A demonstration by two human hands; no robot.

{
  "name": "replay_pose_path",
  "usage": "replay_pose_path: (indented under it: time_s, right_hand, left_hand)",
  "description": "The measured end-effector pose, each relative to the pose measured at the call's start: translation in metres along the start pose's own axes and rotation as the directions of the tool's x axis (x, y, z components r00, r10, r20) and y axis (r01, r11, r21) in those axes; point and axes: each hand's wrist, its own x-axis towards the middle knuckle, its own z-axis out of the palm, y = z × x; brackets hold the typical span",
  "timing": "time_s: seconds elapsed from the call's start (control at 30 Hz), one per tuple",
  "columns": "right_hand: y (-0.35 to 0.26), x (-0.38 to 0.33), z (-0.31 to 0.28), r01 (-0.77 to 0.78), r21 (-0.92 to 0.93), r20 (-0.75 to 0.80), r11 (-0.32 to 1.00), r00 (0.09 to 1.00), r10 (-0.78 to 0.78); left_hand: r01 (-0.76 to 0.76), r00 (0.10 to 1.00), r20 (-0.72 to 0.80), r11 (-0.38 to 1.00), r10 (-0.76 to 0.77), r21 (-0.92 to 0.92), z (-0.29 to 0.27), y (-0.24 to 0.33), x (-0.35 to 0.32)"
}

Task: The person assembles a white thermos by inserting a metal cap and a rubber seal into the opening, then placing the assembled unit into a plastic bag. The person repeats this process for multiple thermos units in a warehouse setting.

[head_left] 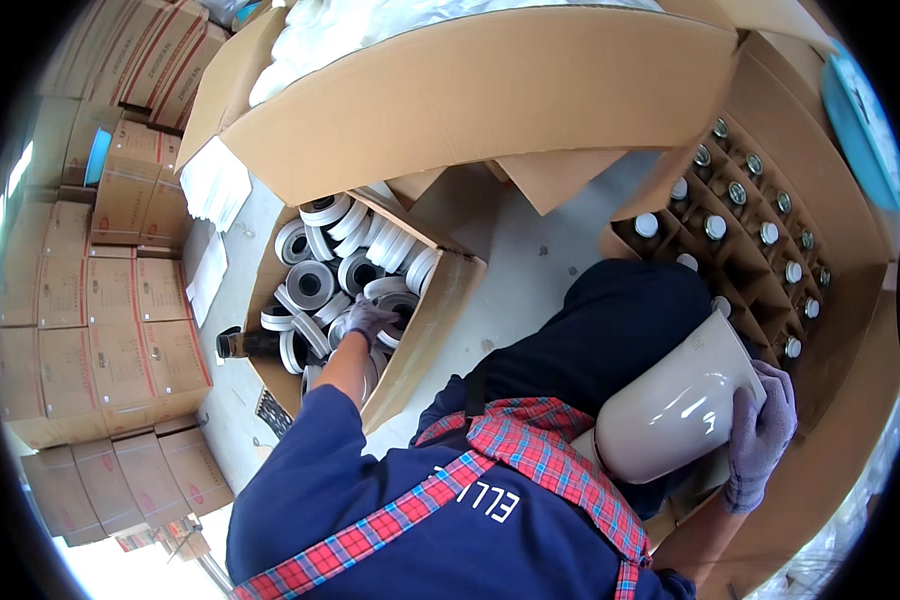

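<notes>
My left hand [370, 318], in a pale purple glove, reaches into an open cardboard box at the left. Its fingers look stretched out over several white-and-grey rings with dark centres, touching them; the fingertips are partly lost among the rings. A loose ring [310, 286] lies just beyond that hand. My right hand [760, 430], gloved too, is closed on the rim of a glossy light grey, cup-shaped housing [670, 400]. The housing is tilted over my lap, its rounded end toward my apron. What lies inside it is hidden.
The ring box [420, 350] stands on the grey floor [515, 240]. At the right, a large divided carton [860, 240] holds several upright pieces with silvery tops. A big carton [490, 90] with white plastic wrapping rises in front. Stacked boxes [120, 340] line the left.
</notes>
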Motion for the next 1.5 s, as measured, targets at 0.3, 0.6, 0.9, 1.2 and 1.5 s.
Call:
replay_pose_path:
  time_s: [0.3,0.6,0.9,1.2,1.5]
  right_hand:
    - [-0.022,-0.008,-0.013,0.178,-0.213,-0.277,0.961,0.932,-0.234]
    - [-0.072,0.058,-0.034,0.122,0.046,-0.315,0.991,0.943,-0.102]
    - [-0.044,0.045,-0.058,0.084,0.031,-0.336,0.996,0.940,-0.068]
    - [-0.037,0.057,-0.054,0.244,-0.174,-0.494,0.954,0.816,-0.299]
    - [0.003,0.068,-0.036,0.041,0.380,-0.382,0.924,0.917,0.116]
  left_hand:
    - [-0.718,0.695,-0.495,0.463,0.522,-0.519,-0.162,0.184,-0.180]
    - [-0.686,0.171,-0.643,-0.378,0.746,-0.621,-0.090,0.398,-0.354]
    - [-0.547,0.113,-0.599,-0.454,0.793,-0.703,-0.080,0.441,-0.379]
    - [-0.413,0.170,-0.459,-0.360,0.872,-0.837,-0.078,0.452,-0.366]
    - [-0.545,0.016,-0.468,-0.385,0.883,-0.745,-0.055,0.462,-0.350]
